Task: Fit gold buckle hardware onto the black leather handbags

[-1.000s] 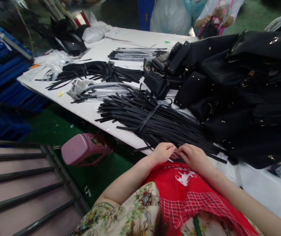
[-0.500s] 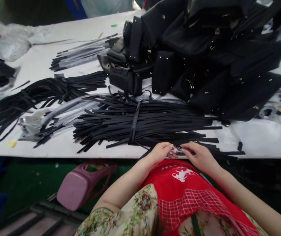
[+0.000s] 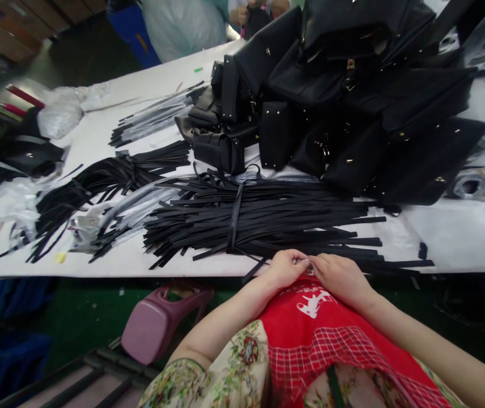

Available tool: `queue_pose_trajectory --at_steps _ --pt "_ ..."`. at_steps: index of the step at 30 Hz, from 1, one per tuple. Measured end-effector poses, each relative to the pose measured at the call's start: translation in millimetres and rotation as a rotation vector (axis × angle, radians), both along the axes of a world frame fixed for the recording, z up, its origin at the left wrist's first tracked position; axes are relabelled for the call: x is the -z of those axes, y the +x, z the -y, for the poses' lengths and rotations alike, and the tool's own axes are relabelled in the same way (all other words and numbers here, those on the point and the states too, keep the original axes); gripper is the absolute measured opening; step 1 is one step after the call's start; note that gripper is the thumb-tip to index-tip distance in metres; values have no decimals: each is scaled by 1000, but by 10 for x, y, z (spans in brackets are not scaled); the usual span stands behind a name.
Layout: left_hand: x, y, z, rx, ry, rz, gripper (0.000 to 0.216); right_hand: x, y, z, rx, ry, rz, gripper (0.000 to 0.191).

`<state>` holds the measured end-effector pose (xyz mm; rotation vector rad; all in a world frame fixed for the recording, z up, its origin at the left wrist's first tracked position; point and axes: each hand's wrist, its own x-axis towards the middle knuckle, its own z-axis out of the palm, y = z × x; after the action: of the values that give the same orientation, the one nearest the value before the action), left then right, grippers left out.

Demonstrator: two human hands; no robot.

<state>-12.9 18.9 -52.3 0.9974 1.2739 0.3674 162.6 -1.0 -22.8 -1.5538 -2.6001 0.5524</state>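
Observation:
My left hand (image 3: 288,267) and my right hand (image 3: 339,274) meet at the table's front edge, just above the red apron (image 3: 336,317). The fingertips of both hands are pinched together, touching or nearly so. Whatever small thing they hold is hidden by the fingers. Right behind them lies a thick bundle of black straps (image 3: 268,218), tied around its middle with a dark band (image 3: 235,214). A few strap ends reach out to the right past my right hand.
Black bags (image 3: 336,107) with gold-coloured fittings are heaped behind the straps. More black straps (image 3: 93,175) and plastic-wrapped strips (image 3: 153,116) lie left on the white table (image 3: 115,96). A purple stool (image 3: 149,328) stands below the edge. Another person's hands (image 3: 263,8) show at the far side.
My right hand has moved left, so its fingertips now meet those of my left hand. Small shiny pieces seen between them are now covered. The camera view has shifted slightly.

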Motion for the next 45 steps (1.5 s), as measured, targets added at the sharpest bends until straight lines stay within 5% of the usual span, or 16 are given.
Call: queue_pose_trajectory --at_steps 4,14,18,22,26,29,33,37,45 --pt "-95 -15 72 -133 -40 23 14 18 -5 -107 -7 16 -109 27" --pt "-431 -189 169 -575 -92 162 7 78 -145 -413 336 -333 -675 28" --pt "-420 -357 176 -663 -71 224 25 -26 -401 -407 217 -509 -618 33" --pt "-364 -632 205 -522 -25 186 39 -80 -841 -363 74 -501 -393 31" --pt "-312 -1087 234 -249 218 -41 30 -69 -1398 -314 135 -452 -227 33" --pt "-286 -1497 209 -202 221 -64 29 -59 -1837 -279 240 -352 -138 33" --pt "-196 -2090 103 -414 -54 122 24 -58 -2303 -300 227 -386 -274 35" --pt "-10 -2803 21 -583 -124 161 18 31 -2503 -424 249 -507 -420 40" --pt "340 -3958 279 -957 -190 173 6 578 -2238 -683 297 -494 -21 30"
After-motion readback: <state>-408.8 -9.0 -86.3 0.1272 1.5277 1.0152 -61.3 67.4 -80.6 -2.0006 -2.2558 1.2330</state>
